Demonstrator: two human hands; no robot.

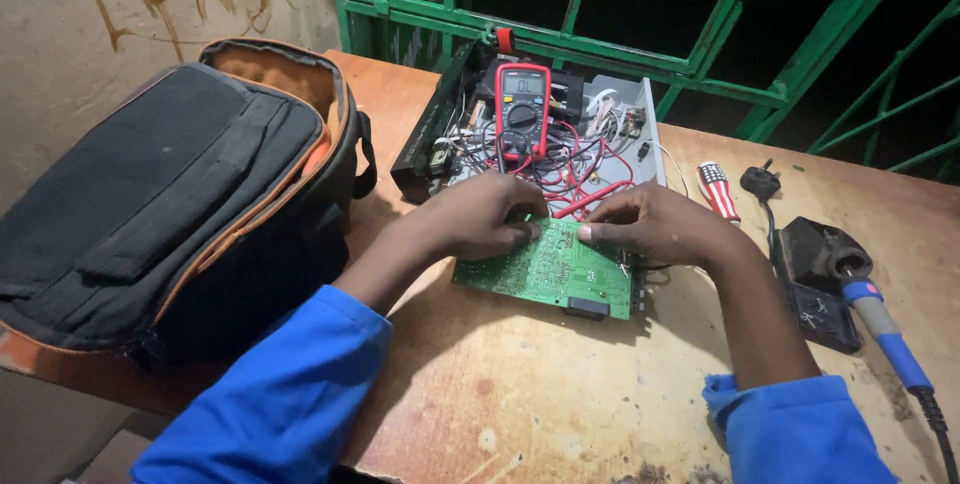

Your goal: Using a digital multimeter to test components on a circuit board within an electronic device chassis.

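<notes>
Left hand (480, 216) and right hand (650, 224): both pinch board (545, 269) edges. Risk, judged: tangled leads (575, 169) tug meter (522, 109) over; iron (870, 304) near.

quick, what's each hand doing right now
left hand: closed, fingers curled on the green circuit board
right hand: pinching the board's top edge

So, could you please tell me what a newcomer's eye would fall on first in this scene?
Probably the green circuit board at the centre of the wooden table, with the left hand and right hand pressing on its far edge. Just behind it, a red multimeter lies on an opened metal chassis full of tangled wires. A large black tool bag fills the left side.
</notes>
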